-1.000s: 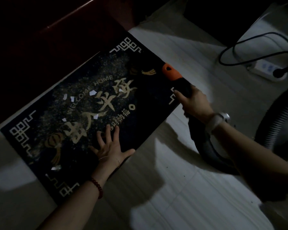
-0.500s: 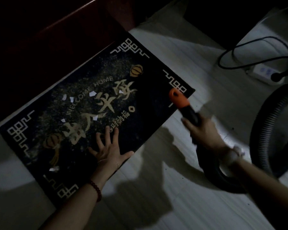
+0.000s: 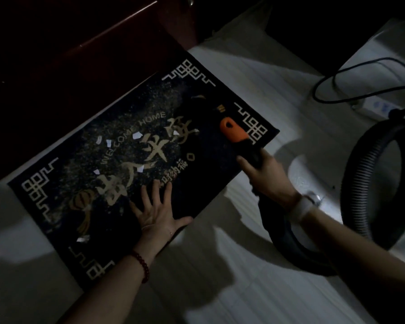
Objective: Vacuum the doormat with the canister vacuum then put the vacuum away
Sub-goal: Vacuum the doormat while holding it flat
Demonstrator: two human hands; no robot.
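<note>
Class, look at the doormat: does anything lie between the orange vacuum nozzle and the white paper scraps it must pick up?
Nothing visible blocks it. The orange nozzle sits over the doormat's right end; the paper scraps lie on open mat to its left. The left hand presses the near edge, clear of that path.

left hand point(image 3: 156, 216): palm down, fingers point(image 3: 147, 195) spread and straight, pressing flat, forearm reaching in from lower left | right hand point(image 3: 264, 176): fingers curled in a grip, index finger extended forward, forearm entering from lower right
</note>
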